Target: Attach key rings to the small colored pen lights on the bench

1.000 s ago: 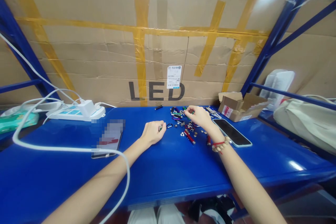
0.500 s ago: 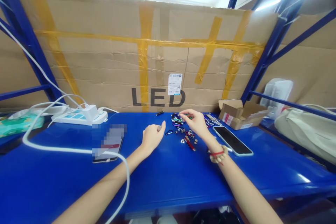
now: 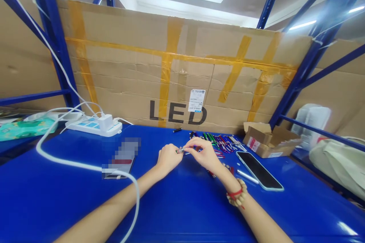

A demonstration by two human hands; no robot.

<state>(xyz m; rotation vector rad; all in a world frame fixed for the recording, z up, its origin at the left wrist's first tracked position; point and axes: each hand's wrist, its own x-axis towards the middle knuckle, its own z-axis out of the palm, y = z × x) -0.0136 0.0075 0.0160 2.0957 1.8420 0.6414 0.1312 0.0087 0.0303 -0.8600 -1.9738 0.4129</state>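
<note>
My left hand (image 3: 169, 159) is closed around a small shiny cylinder-like piece (image 3: 179, 150), whose end shows between thumb and fingers. My right hand (image 3: 202, 154), with a bead bracelet at its wrist, pinches at that end with thumb and forefinger. What the right fingertips hold is too small to make out. Behind and beside the right hand lies a spread of coloured metal pieces (image 3: 219, 141), green, red, purple and silver, some like small tubes and clips. My right hand and forearm partly hide small round and red pieces. A short black tube (image 3: 177, 130) lies alone near the cardboard.
A dark-screened phone (image 3: 260, 171) and a white pen-like stick (image 3: 247, 177) lie on the right. Behind stands an open small carton (image 3: 269, 140). At left are a blurred-out phone (image 3: 121, 159), a white power strip (image 3: 94, 126) and a white cable (image 3: 85, 165) crossing the blue table.
My right hand has come left and down from the coloured pieces to meet my left hand. The camera view has shifted, so everything sits slightly lower and further right.
</note>
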